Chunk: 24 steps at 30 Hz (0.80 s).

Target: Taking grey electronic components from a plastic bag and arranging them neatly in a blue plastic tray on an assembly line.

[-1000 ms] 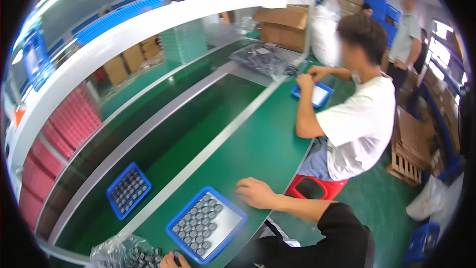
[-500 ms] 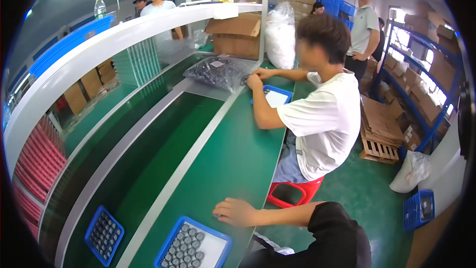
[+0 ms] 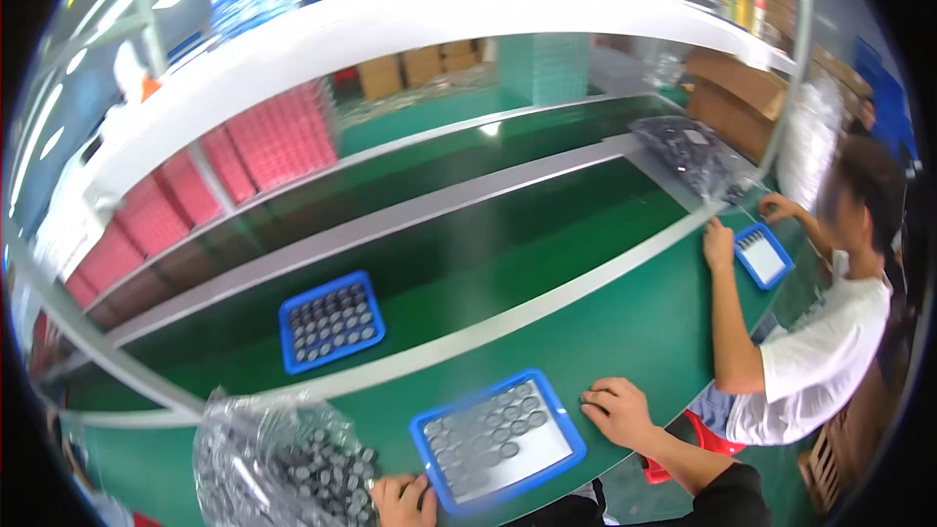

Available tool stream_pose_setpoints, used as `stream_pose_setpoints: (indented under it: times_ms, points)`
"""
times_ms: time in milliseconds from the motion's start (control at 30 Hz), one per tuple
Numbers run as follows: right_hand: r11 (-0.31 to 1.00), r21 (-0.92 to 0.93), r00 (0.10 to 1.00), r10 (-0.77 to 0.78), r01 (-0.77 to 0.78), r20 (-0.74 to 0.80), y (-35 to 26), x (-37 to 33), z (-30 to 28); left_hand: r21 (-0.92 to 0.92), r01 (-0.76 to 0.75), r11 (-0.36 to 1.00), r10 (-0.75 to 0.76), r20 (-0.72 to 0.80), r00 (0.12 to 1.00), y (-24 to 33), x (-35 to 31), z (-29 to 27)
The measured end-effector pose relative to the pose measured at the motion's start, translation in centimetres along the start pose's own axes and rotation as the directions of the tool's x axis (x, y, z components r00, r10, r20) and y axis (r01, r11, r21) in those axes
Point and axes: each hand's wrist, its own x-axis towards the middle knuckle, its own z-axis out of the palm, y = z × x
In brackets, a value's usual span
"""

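On the green bench in front of me lies a blue tray point(image 3: 576, 441) with a white liner, partly filled with rows of small round grey parts point(image 3: 509, 414). My right hand point(image 3: 622, 414) rests on the bench just right of it, fingers curled round a small dark piece at the fingertips, mostly hidden. At the tray's near left side is my left hand point(image 3: 402, 501), fingers bent close to the rim; what they hold, if anything, does not show. Left of that hand sits an open clear plastic bag point(image 3: 239, 454) of loose round dark parts.
A full blue tray point(image 3: 332, 322) lies on the dark green belt beyond the metal rail point(image 3: 508, 322). A co-worker point(image 3: 830, 332) sits at right, hands near another blue tray point(image 3: 764, 256). A filled plastic bag point(image 3: 693, 156) and cardboard box point(image 3: 737, 102) stand far right. A white shelf point(image 3: 439, 15) spans overhead.
The view has swung left, bringing my left hand and the bag of loose parts into sight. My right hand remains on the bench beside the tray.
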Motion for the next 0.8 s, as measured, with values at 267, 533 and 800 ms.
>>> stream_pose_setpoints:
  times_ms: [267, 533, 800]
  points:
    - [0.997, 0.077, 0.998, 0.015, -0.019, 0.058, 0.9, -0.9, -0.4, 0.020, -0.036, 0.999, 0.036, -0.007, 0.999, -0.5, -0.9, 1.4]
    - [0.997, 0.068, 0.989, 0.014, -0.024, 0.146, 2.0, -0.6, -0.6, 0.035, -0.009, 0.999, 0.009, -0.006, 1.000, -0.7, -0.6, 2.1]
    - [0.984, 0.153, 0.985, 0.062, -0.086, 0.160, 2.7, 0.6, -0.6, -0.035, 0.022, 0.999, -0.023, -0.010, 1.000, -0.2, 0.0, 1.5]
